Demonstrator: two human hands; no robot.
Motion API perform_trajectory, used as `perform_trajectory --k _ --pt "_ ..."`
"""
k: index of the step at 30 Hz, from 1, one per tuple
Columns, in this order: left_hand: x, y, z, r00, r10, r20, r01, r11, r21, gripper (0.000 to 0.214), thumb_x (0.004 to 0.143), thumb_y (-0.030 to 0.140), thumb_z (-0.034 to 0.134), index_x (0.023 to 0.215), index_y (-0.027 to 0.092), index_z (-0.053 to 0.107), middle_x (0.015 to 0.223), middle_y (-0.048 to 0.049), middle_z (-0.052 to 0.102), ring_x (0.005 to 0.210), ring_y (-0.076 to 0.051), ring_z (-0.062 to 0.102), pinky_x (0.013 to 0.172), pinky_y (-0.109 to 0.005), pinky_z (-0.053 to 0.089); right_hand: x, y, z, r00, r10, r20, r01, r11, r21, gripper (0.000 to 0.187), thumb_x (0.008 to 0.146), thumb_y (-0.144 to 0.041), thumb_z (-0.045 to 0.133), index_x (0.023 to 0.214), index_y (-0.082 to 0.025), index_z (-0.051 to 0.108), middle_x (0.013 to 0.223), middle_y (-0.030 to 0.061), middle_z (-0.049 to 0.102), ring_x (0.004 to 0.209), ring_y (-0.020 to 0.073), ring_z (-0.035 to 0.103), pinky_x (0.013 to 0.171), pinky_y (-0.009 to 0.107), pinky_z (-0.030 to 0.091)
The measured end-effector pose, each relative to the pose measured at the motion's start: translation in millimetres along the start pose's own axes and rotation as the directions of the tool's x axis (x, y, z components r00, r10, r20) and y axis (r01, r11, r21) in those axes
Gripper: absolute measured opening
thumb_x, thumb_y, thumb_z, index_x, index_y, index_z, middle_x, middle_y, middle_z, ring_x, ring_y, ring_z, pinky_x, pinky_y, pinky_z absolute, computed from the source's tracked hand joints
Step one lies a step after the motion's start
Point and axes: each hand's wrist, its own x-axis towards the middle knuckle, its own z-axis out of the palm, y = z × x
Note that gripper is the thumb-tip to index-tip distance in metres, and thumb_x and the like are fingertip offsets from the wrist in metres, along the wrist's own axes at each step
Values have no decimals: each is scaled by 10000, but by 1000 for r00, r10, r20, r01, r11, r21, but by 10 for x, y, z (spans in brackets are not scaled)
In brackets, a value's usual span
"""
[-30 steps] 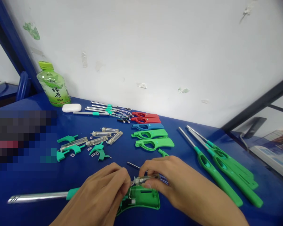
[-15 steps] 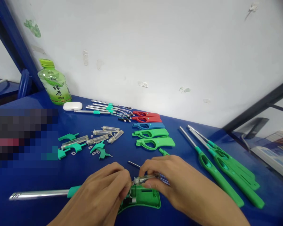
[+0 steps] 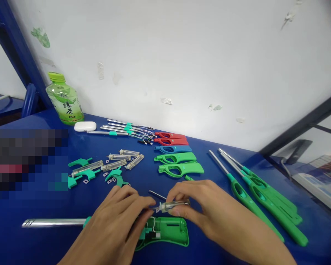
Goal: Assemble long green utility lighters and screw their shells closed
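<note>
My right hand (image 3: 194,202) pinches a clear lighter fuel tank (image 3: 172,206) between thumb and fingers, its valve end turned left. Fingers of my left hand (image 3: 116,217) are closed close to that valve, beside a small metal plate (image 3: 157,210); what they pinch is mostly hidden. Beneath both hands lies an opened green lighter handle half (image 3: 172,232) with a white wire and a black-and-white part inside. Its silver barrel (image 3: 55,222) sticks out to the left, past my left hand. A thin metal rod (image 3: 157,194) lies behind the tank, partly covered by my right hand.
Several clear tanks (image 3: 114,165) and teal triggers (image 3: 89,175) lie left of centre. Behind are barrels with wires (image 3: 121,129). Red, blue and green handle shells (image 3: 182,169) line the middle. Whole green lighters (image 3: 260,209) lie right. A tea bottle (image 3: 66,103) and white case (image 3: 85,126) stand back left.
My left fingertips have drawn slightly back from the tank's valve, and a small metal plate shows there now. The tank has risen a little in my right hand; the silver barrel has shifted right.
</note>
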Motion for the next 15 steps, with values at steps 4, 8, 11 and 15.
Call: perform_trajectory --k 4,8,11,15 --pt "-24 -20 0 1000 12 11 -12 1000 -28 253 1158 100 501 1117 296 657 922 92 774 849 -149 696 884 -301 533 -3 -14 12 1000 19 -7 -19 1000 -23 102 1104 -242 804 1148 -330 832 1162 -61 879 1104 232 806 991 347 520" --pt "-14 -5 -9 1000 7 -19 -9 998 -68 233 1135 82 529 1114 276 657 888 72 754 841 -155 665 840 -289 552 -21 -6 38 999 -28 -29 27 999 -37 116 1118 -277 782 1097 -342 876 1204 -43 875 1122 244 811 981 355 536" --pt "7 7 -4 999 9 -36 -12 996 -85 228 1128 73 535 1113 266 655 868 63 743 830 -151 656 804 -268 563 -24 -10 40 999 -45 -15 44 998 -34 166 1125 -272 773 1018 -340 880 1170 -53 873 1102 231 813 958 340 534" --pt "7 8 10 999 12 -31 -15 997 -81 238 1154 87 514 1112 259 672 878 52 758 843 -154 685 815 -270 580 -12 -41 21 998 -56 8 56 998 -27 174 1120 -239 781 1012 -332 881 1108 -55 869 1038 208 810 954 329 524"
